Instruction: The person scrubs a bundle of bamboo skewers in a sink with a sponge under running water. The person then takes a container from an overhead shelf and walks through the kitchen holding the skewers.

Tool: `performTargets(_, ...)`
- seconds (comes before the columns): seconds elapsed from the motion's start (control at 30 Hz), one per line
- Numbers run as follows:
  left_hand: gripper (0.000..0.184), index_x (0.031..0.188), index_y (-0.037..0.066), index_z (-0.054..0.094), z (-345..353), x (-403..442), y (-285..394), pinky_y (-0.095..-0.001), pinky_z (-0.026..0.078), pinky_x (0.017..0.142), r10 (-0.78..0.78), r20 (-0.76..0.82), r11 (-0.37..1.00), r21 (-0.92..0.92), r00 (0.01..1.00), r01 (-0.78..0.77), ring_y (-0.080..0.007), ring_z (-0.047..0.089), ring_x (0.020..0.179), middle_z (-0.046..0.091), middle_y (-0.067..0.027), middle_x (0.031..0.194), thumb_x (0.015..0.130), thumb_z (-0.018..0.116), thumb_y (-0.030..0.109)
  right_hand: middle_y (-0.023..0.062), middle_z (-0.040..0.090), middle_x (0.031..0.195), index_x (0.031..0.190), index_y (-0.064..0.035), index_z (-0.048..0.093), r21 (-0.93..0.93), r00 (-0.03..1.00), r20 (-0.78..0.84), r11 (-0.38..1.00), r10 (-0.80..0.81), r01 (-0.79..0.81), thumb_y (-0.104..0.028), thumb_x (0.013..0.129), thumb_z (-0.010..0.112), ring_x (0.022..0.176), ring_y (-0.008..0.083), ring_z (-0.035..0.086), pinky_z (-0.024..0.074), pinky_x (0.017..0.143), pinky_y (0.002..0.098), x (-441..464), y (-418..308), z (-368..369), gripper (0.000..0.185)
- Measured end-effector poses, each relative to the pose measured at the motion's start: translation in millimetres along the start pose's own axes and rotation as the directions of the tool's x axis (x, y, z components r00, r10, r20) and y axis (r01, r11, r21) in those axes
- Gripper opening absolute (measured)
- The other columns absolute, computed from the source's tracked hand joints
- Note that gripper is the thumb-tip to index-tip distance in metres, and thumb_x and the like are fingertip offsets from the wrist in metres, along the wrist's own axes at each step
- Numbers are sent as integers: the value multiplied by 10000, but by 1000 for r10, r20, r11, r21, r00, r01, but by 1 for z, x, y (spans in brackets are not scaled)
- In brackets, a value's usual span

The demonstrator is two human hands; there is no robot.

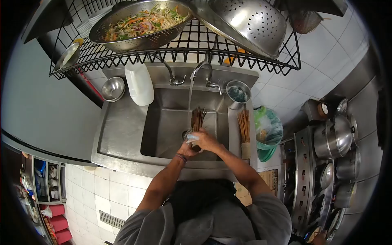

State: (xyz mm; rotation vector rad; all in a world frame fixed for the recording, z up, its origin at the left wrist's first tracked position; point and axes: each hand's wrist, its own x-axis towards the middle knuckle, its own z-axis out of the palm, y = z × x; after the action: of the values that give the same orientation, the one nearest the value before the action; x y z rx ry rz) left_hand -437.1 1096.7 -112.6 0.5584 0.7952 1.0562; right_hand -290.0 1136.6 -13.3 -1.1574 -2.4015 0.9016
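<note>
Over the steel sink (167, 134), both my hands meet at the lower end of a bundle of thin brown skewers (198, 117), which point up and away from me. My left hand (186, 149) is closed round the base, with bands on its wrist. From the right, my right hand (207, 140) wraps the same bundle and presses a pale bluish-white scrubbing piece (192, 137) on it; whether sponge or cloth I cannot tell. Water runs from the tap (203, 67) just behind the skewers. On the right rim lies a second bundle of skewers (243, 125).
A white jug (139, 85) and metal bowls (113, 89) stand at the back left. A metal pot of bluish liquid (238, 94) is at the back right, above a lined green bin (269, 130). Overhead, a wire rack (179, 51) bears a colander of shredded vegetables (143, 26).
</note>
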Motion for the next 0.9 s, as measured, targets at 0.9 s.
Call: performTargets(0.9, 441, 1222, 145, 565, 38, -7, 23, -479, 513, 604, -311, -220, 931, -265, 925, 250, -251, 669, 838, 675, -79, 999, 1083, 347, 502, 101, 617, 954, 1075, -131, 711, -90, 913, -399, 995, -85, 53, -165, 901, 702, 860, 357, 646, 542, 758, 473, -21, 0, 9, 177)
